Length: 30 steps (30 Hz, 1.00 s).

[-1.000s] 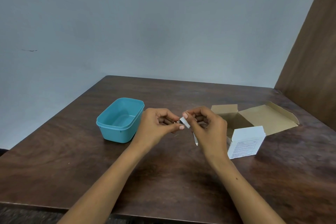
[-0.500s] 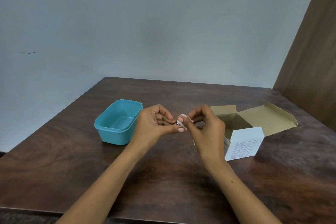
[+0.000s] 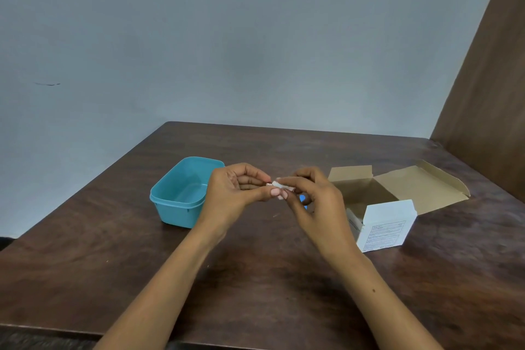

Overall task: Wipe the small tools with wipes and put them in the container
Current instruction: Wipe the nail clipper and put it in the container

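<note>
Your left hand (image 3: 233, 193) pinches a small tool (image 3: 268, 184); your right hand (image 3: 312, 202) pinches a white wipe (image 3: 281, 186) against it. The teal container (image 3: 181, 207) sits at nine o'clock on the bench (image 3: 255, 278).

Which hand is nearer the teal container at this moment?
Left. The left hand is right beside the teal container, overlapping its right rim in this view. The right hand is farther right, nearer the open cardboard box. Both pinch a white wipe.
</note>
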Tool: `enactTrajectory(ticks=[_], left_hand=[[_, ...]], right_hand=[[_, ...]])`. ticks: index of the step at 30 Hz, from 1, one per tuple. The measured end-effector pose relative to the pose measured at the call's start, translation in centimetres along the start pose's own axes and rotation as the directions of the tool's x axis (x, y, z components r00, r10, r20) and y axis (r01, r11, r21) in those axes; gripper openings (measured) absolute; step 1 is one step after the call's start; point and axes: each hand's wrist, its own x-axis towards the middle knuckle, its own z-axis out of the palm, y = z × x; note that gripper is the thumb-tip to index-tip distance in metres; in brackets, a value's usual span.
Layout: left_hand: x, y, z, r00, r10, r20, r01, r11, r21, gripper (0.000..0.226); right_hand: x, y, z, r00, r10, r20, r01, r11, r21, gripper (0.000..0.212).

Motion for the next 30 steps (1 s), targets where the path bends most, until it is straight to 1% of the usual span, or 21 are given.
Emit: enactTrajectory(ticks=[3, 6, 9, 13, 16, 20, 25, 27, 30], left_hand=[[0.0, 0.0, -0.1, 0.998, -0.058, 0.021, 0.058, 0.998, -0.04, 0.04], [0.1, -0.1, -0.2, 0.994, -0.089, 0.07, 0.093, 0.994, -0.062, 0.031], [0.1, 0.0, -0.3, 0.992, -0.081, 0.098, 0.088, 0.994, -0.064, 0.022], [0.0, 0.1, -0.3, 0.993, -0.065, 0.099, 0.069, 0.997, -0.04, 0.024], [0.0, 0.0, -0.2, 0.996, -0.062, 0.067, 0.066, 0.995, -0.069, 0.023], [0.1, 0.0, -0.3, 0.997, -0.07, 0.036, 0.073, 0.994, -0.086, 0.022], [0.1, -0.2, -0.2, 0.993, -0.097, 0.072, 0.102, 0.992, -0.069, 0.019], [0.1, -0.3, -0.2, 0.993, -0.098, 0.069, 0.102, 0.993, -0.06, 0.017], [0.2, -0.2, -0.4, 0.993, -0.104, 0.055, 0.108, 0.991, -0.073, 0.021]], right_hand=[[0.1, 0.3, 0.0, 0.999, 0.02, -0.038, -0.019, 1.0, 0.017, 0.008], [0.1, 0.5, -0.2, 0.997, 0.043, -0.069, -0.039, 0.998, 0.058, 0.006], [0.1, 0.3, -0.2, 0.996, 0.04, -0.078, -0.034, 0.996, 0.08, 0.005], [0.1, 0.2, -0.1, 0.996, 0.008, -0.088, 0.0, 0.996, 0.09, 0.006], [0.1, 0.3, 0.1, 0.996, 0.049, -0.07, -0.04, 0.992, 0.12, 0.005], [0.0, 0.7, 0.5, 0.995, 0.097, -0.022, -0.096, 0.994, 0.057, 0.009], [0.0, 0.3, 0.6, 0.996, 0.086, -0.01, -0.085, 0.993, 0.085, 0.008], [0.0, 0.2, 0.7, 0.996, 0.089, 0.004, -0.089, 0.993, 0.081, 0.008], [-0.1, 0.2, 0.8, 0.995, 0.094, 0.028, -0.096, 0.993, 0.064, 0.009]])
